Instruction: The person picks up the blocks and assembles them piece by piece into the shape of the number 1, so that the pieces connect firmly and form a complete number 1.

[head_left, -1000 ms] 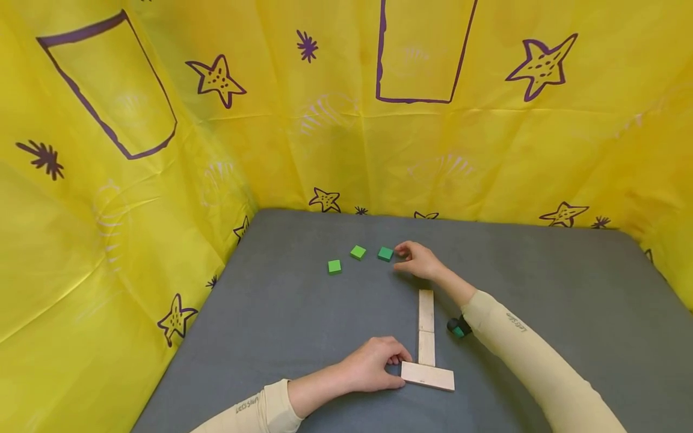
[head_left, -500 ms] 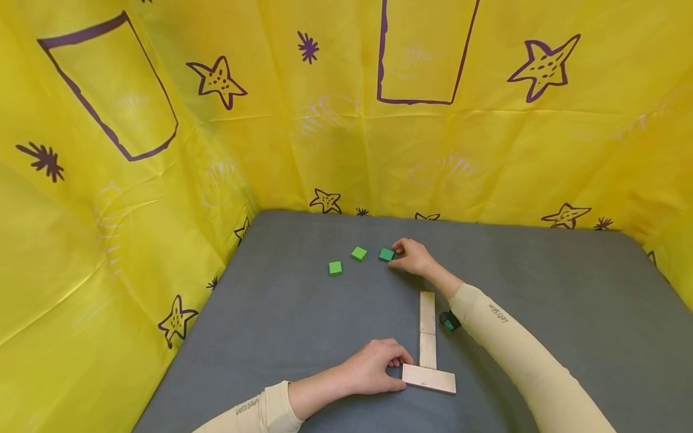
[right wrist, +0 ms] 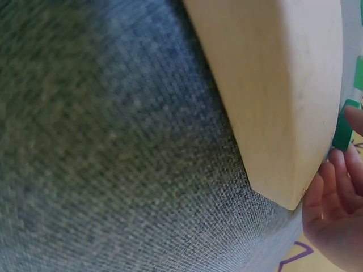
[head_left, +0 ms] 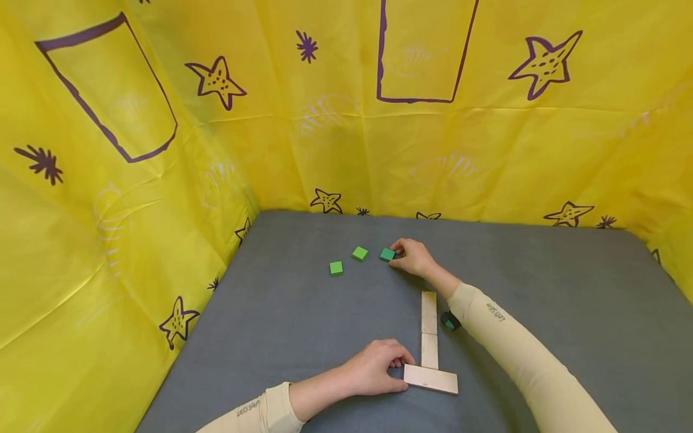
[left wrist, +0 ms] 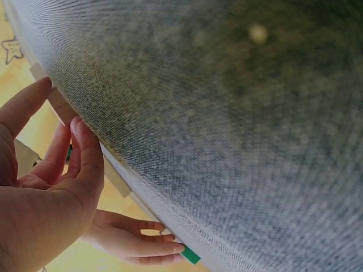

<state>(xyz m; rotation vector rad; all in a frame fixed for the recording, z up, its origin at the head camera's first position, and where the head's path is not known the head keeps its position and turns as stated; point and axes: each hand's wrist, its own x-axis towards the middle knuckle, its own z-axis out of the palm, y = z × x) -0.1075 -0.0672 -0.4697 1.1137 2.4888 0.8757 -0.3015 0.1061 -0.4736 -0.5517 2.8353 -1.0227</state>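
Looking from far away through the head camera, I see the left hand point(head_left: 373, 367) pinching the left end of the crosswise wooden block point(head_left: 433, 380); its fingers are apart only by the block's width, probably to keep this piece straight. Its far side meets the nearer upright-lying plank point(head_left: 429, 353), which lies end to end with the farther plank point(head_left: 429, 313), so I judge the T shape is deliberate. The right hand point(head_left: 415, 257) pinches the dark green block point(head_left: 387, 255) by opposite sides, its fingers also apart only by that block; it rests on the grey counter point(head_left: 292, 337), beyond the planks. Near it lie one light green block point(head_left: 360, 253) and a second light green block point(head_left: 336, 269), apart from each other. On the right sleeve point(head_left: 514, 337) I read "Let's Slim"; the left sleeve point(head_left: 278, 406) seems to have the same. The tiny mark on the crosswise piece I cannot read.
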